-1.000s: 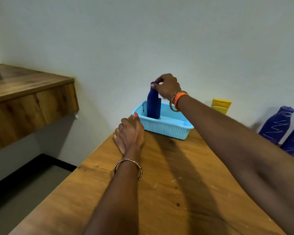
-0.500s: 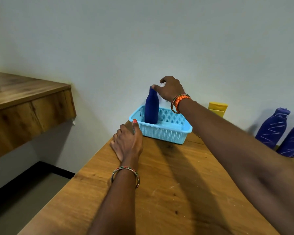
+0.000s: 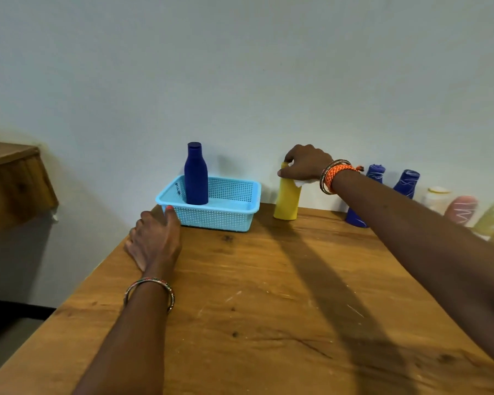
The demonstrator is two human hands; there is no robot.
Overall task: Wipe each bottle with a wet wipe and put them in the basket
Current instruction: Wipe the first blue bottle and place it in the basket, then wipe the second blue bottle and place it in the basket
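1. Against the wall, my right hand (image 3: 304,163) curled over the top of the yellow bottle (image 3: 287,202), a white wet wipe (image 3: 304,183) bunched under the palm, ready to wipe it.
2. My left hand (image 3: 154,240) lay flat on the wooden table (image 3: 268,309), thumb touching the light-blue basket (image 3: 228,218), probably steadying it.
3. One dark blue bottle (image 3: 196,178) stood upright inside the basket.
4. More bottles (image 3: 405,181) waited rightward along the wall.

My right hand (image 3: 305,163) has left the blue bottle (image 3: 196,178) standing in the basket (image 3: 231,218) and now grips the yellow bottle (image 3: 287,202).
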